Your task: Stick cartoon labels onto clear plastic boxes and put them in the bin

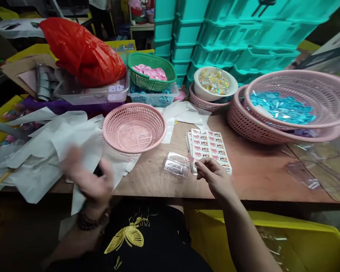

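Observation:
My right hand (214, 175) is closed in a pinch over the table, right beside the sticker sheets. Between its fingertips is a small see-through piece with pink print, which looks like a sticker (191, 161). Its left end meets a clear plastic box (176, 167) on the wood; whether the two are joined I cannot tell. A stack of sticker sheets (211, 147) with pink and dark prints lies just behind the right hand. My left hand (89, 175), blurred by motion, is raised near the white paper sheets (59, 139), thumb and fingers apart, with nothing visible in it.
A pink basket (134, 147) stands mid-table. Behind it are a green basket (151, 85) of pink pieces and a red bag (85, 56). Pink baskets (249, 130) with blue pieces stand right, near a white bowl (201, 90). Teal crates (187, 41) rise behind; a yellow bin (209, 226) sits below.

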`<state>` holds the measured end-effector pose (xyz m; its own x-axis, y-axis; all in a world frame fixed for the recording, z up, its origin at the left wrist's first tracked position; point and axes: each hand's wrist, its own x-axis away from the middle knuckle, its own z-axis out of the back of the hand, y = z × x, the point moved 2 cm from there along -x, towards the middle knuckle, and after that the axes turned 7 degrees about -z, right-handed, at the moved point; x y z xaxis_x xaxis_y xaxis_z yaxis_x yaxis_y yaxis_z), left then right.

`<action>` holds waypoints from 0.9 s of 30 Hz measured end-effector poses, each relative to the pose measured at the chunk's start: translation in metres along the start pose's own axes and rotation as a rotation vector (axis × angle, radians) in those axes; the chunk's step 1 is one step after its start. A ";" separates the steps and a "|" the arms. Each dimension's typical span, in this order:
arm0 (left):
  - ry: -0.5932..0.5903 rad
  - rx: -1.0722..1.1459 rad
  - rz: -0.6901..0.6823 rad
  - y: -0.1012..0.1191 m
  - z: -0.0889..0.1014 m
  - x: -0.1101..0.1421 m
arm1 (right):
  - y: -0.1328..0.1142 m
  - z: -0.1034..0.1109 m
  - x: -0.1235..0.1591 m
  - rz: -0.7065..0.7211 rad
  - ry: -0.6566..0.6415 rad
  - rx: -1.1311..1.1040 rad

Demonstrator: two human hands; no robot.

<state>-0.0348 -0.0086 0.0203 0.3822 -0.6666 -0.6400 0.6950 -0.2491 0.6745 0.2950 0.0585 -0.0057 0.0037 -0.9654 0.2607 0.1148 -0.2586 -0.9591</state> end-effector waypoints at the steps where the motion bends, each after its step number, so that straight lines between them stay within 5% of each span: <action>1: -0.148 0.092 -0.070 0.014 -0.023 0.016 | -0.001 -0.001 -0.003 -0.044 -0.043 0.002; 3: -0.601 0.277 -0.050 0.032 -0.075 0.044 | -0.005 -0.003 -0.011 -0.114 -0.118 0.010; 6: -0.778 0.514 0.254 0.031 -0.135 0.060 | -0.009 -0.005 -0.021 -0.198 -0.203 0.008; 9: -0.871 0.728 0.373 0.020 -0.165 0.062 | -0.009 -0.006 -0.031 -0.286 -0.251 -0.028; 12: -0.873 0.842 0.407 0.012 -0.170 0.068 | -0.009 -0.008 -0.038 -0.332 -0.251 -0.009; 18: -0.827 0.678 0.358 0.010 -0.165 0.088 | -0.016 -0.015 -0.042 -0.379 -0.224 0.160; 27: -0.864 0.656 0.328 0.015 -0.160 0.083 | -0.018 -0.014 -0.048 -0.409 -0.257 0.239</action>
<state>0.1051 0.0449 -0.0821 -0.2382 -0.9661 -0.0996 0.0878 -0.1236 0.9884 0.2786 0.1093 -0.0022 0.1508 -0.7402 0.6553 0.3805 -0.5683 -0.7295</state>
